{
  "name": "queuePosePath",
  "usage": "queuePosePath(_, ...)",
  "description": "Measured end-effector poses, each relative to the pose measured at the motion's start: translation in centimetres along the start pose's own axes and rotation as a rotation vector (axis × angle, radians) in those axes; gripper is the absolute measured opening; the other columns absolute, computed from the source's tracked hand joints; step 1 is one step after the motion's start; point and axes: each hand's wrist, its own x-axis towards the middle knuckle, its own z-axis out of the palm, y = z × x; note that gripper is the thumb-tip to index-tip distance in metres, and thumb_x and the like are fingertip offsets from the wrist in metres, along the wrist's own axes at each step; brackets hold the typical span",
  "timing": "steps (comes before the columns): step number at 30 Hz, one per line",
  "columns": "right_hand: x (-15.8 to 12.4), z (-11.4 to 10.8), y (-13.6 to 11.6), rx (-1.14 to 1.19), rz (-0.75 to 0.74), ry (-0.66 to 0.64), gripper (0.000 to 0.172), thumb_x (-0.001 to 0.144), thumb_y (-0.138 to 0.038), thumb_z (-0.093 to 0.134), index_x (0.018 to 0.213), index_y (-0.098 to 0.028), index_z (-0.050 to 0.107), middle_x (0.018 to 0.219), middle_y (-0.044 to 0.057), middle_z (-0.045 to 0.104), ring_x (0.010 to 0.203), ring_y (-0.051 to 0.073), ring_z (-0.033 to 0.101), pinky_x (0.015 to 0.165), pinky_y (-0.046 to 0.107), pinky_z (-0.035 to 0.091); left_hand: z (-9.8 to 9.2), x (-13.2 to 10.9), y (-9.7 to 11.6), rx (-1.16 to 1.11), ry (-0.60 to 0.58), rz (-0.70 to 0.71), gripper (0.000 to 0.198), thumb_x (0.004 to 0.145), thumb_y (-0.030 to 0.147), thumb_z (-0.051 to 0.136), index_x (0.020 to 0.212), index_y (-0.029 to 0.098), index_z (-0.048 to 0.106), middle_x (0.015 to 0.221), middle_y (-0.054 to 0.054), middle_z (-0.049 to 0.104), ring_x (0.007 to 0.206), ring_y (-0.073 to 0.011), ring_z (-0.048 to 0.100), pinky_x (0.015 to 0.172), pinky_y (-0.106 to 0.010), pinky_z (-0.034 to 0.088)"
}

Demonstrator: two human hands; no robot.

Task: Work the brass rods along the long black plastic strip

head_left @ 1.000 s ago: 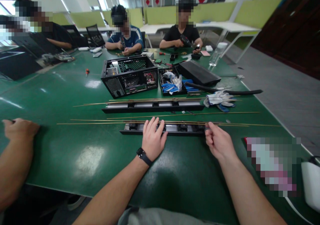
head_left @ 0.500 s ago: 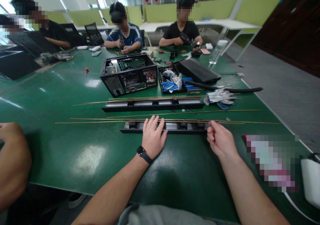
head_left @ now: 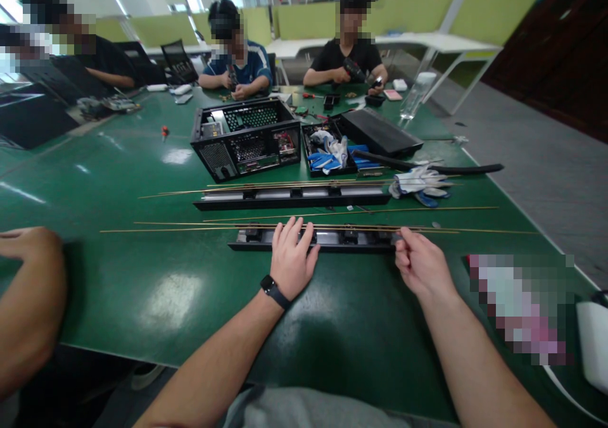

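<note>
In front of me lies a long, narrow black rail [head_left: 351, 248] with a light inner channel and several dark blocks in it. My left hand [head_left: 292, 251] rests on it with fingers stretched out, pressing over its middle. Closed in a pinch, my right hand [head_left: 418, 258] is at the rail's right end; what its fingertips hold is hidden. Several thin, brass-coloured rods [head_left: 161, 229] run lengthwise over or just behind the rail, passing by both hands. A second black rail [head_left: 294, 202] lies parallel behind, with more thin rods along it.
Farther back are an open black computer case [head_left: 216, 162], a tray of gloves [head_left: 327, 156], a flat black panel [head_left: 380, 133], a black tube [head_left: 456, 169] and loose gloves [head_left: 420, 184]. A bottle [head_left: 418, 95] stands behind. A neighbour's arm [head_left: 35, 295] is at left; people sit opposite.
My two hands keep nearly the same places on the rail. The neighbour's arm at left has shifted a little to the right, and the view has moved slightly.
</note>
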Motion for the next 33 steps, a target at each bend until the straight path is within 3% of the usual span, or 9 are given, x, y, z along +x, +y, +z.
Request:
queuePosePath(8,-0.6,0.6,-0.5,-0.046,0.019,0.018,0.057,0.086,-0.048,0.117,0.094,-0.026,0.066,0.065,-0.007,0.066,0.040,0.007,0.048,0.031,0.014,0.030,0.0,0.1,0.0,-0.001,0.012,0.010,0.043,0.122,0.031,0.071,0.162,0.017,0.082,0.171,-0.026,0.081,0.168,-0.0438,0.073,0.147,-0.073,0.051)
queuePosePath(15,-0.3,0.5,-0.7,0.003,0.030,0.078,0.042,0.103,-0.042,0.103,0.095,-0.026,0.065,0.066,-0.006,0.065,0.038,0.008,0.046,0.029,0.015,0.030,0.0,0.1,0.0,-0.010,-0.016,-0.015,0.047,0.120,0.029,0.074,0.166,0.023,0.080,0.174,-0.023,0.079,0.171,-0.0427,0.070,0.150,-0.072,0.047)
queuePosePath(23,-0.4,0.6,-1.4,0.001,0.052,0.090,0.033,0.107,-0.030,0.098,0.095,-0.024,0.068,0.066,-0.007,0.062,0.040,0.006,0.045,0.033,0.013,0.031,-0.3,0.4,0.2,-0.011,-0.034,-0.012,0.047,0.119,0.027,0.075,0.164,0.015,0.081,0.174,-0.028,0.078,0.172,-0.0439,0.070,0.152,-0.070,0.046)
queuePosePath(28,0.2,-0.3,-1.5,-0.035,0.070,0.031,0.026,0.105,-0.028,0.098,0.096,-0.026,0.074,0.070,-0.003,0.064,0.041,0.008,0.044,0.032,0.015,0.033,-0.4,0.5,0.6,0.004,-0.050,-0.034,0.047,0.119,0.029,0.075,0.165,0.021,0.080,0.176,-0.023,0.077,0.174,-0.0420,0.068,0.152,-0.071,0.047)
queuePosePath(33,2.5,-2.2,-0.1,-0.061,0.126,0.038,0.024,0.107,-0.026,0.087,0.086,-0.028,0.074,0.072,0.003,0.063,0.039,0.010,0.042,0.026,0.018,0.030,-0.5,0.8,0.7,0.009,-0.079,-0.044,0.052,0.117,0.033,0.078,0.169,0.027,0.078,0.177,-0.020,0.077,0.175,-0.0421,0.067,0.151,-0.074,0.048)
